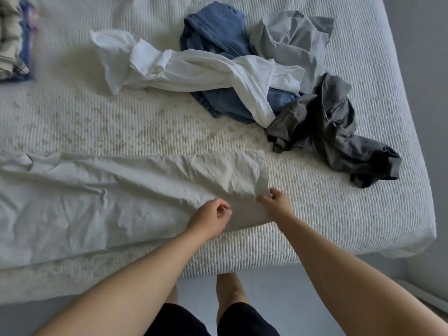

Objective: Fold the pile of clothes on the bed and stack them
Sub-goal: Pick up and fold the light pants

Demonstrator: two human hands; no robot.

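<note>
A pale grey-white pair of trousers (121, 190) lies stretched flat across the near part of the bed, its hem end at the right. My right hand (275, 202) pinches that hem end between thumb and fingers. My left hand (211, 218) rests on the same trouser leg just to the left, fingers curled, and it seems to pinch the cloth. Farther back lies an unfolded pile: a white shirt (184, 69), blue jeans (218, 32), a light grey garment (291, 37) and a dark grey garment (327, 124).
The white ribbed bed (339, 226) ends at its near edge just below my hands and at its right edge past the pile. A stack of folded clothes (14, 42) sits at the far left. My legs stand on the grey floor (291, 287) below.
</note>
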